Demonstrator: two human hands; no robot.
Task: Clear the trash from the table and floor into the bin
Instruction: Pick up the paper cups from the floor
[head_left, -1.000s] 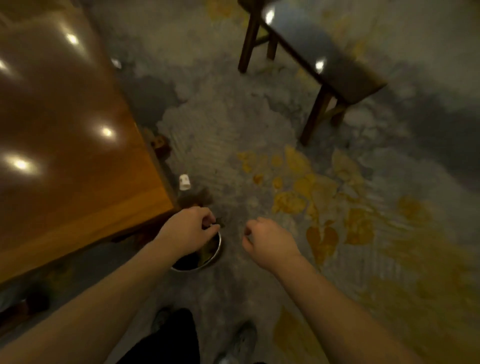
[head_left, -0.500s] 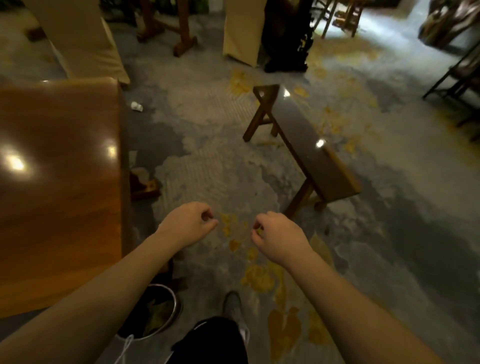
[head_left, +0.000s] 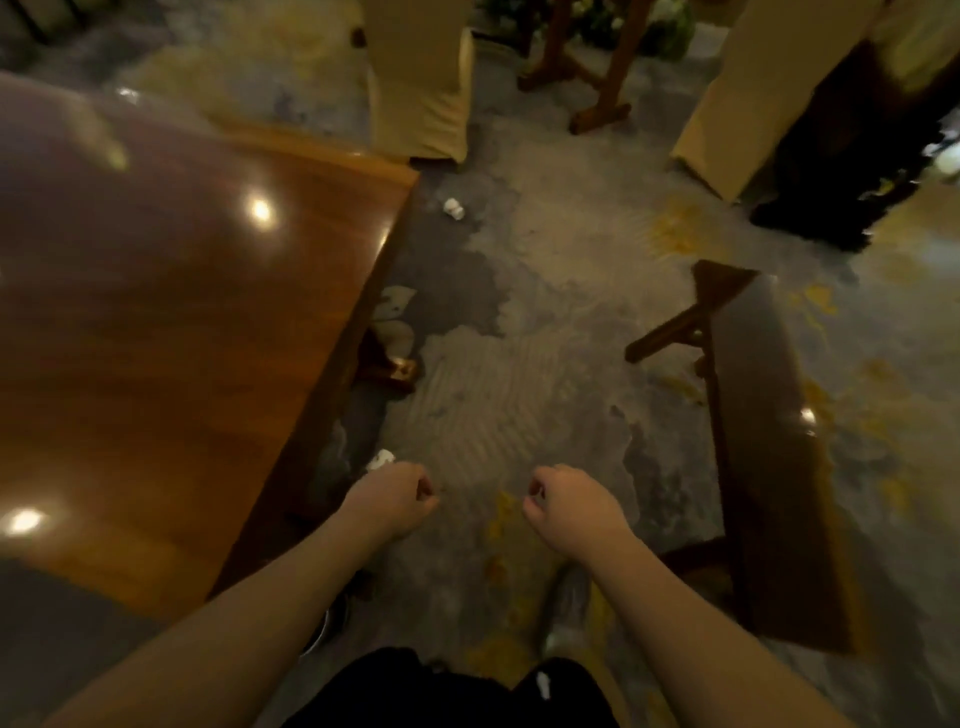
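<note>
The left hand (head_left: 397, 496) and right hand (head_left: 574, 506) are held apart over the floor (head_left: 519, 374), both loosely curled with nothing visibly held. 1 white scrap (head_left: 381, 459) lies beside the left hand; 1 crumpled scrap (head_left: 453, 208) lies farther off near the table (head_left: 182, 322) corner.

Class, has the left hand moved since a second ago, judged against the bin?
Yes. The left hand has moved away from the bin, now beside the table edge.

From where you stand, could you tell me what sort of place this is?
Probably a restaurant dining room: a glossy wooden table, a bench beside it, and cloth-covered chairs further back on patterned carpet.
</note>
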